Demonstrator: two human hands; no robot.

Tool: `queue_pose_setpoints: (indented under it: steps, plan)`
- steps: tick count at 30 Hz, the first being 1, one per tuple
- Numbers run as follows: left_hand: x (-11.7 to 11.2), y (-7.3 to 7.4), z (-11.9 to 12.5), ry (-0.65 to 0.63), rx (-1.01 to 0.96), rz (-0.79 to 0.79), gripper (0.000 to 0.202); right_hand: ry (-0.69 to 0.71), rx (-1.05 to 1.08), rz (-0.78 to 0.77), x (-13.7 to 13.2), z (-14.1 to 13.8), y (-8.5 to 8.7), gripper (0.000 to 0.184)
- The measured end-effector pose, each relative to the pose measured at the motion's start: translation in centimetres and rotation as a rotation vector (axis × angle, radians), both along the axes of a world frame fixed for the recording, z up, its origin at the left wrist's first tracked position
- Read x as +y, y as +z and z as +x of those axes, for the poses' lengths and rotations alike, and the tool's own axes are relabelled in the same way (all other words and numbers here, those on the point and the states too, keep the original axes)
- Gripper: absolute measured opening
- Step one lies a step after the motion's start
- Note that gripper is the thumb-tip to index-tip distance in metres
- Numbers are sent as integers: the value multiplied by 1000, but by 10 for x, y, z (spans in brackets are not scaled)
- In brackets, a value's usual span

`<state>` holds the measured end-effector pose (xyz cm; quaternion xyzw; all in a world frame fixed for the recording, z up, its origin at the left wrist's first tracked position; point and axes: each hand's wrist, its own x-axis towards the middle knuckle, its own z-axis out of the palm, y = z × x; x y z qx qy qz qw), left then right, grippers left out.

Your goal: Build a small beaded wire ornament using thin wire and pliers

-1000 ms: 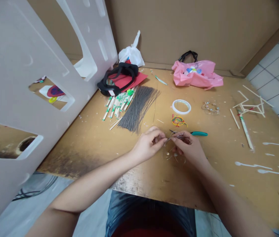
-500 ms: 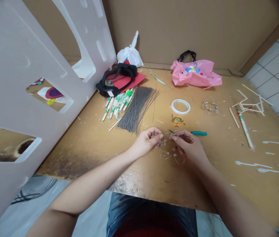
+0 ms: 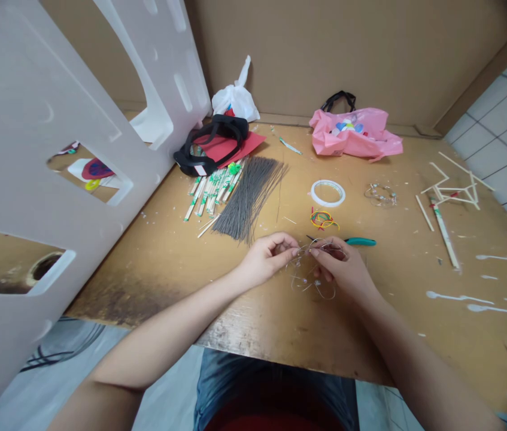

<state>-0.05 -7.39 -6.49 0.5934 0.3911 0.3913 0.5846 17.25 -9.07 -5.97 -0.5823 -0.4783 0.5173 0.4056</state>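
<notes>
Between my two hands hangs a loose tangle of thin wire (image 3: pixel 325 296) with small clear beads on it. My left hand (image 3: pixel 267 258) pinches one part of this beaded wire between thumb and forefinger. A short way to the right, my right hand (image 3: pixel 342 263) pinches another part of it, with loops passing over and below the fingers. Just behind the right hand lies a tool with a teal handle (image 3: pixel 361 242); its dark tip shows between the hands, the rest is covered. A bundle of coloured ties (image 3: pixel 324 219) lies beyond the fingertips.
Dark wires (image 3: pixel 251 200) and wrapped chopsticks (image 3: pixel 212 193) lie left, by a black headset strap (image 3: pixel 212 143). A tape roll (image 3: pixel 327 193), a beaded wire ring (image 3: pixel 380 194) and a pink bag (image 3: pixel 354 133) are farther back. A stick frame (image 3: pixel 455 194) stands right. A white plastic panel (image 3: pixel 20 120) borders the left.
The fingertips of both hands have come slightly closer together. The wire loops hanging below them have shifted a little. Everything else lies as before.
</notes>
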Motion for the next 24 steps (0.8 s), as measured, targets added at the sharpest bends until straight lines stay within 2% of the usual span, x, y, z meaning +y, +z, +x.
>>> queue_pose_setpoints:
  steps: [9, 14, 24]
  plan:
    - [1, -2, -3, -47, 148, 57, 17, 58, -56, 36, -4, -3, 4, 24]
    - [-1, -2, -2, -29, 174, 70, 13, 36, -117, 100, -4, -4, 2, 24]
    - [-7, -3, 1, 105, 358, 302, 8, 33, -145, 104, -3, -2, -2, 22]
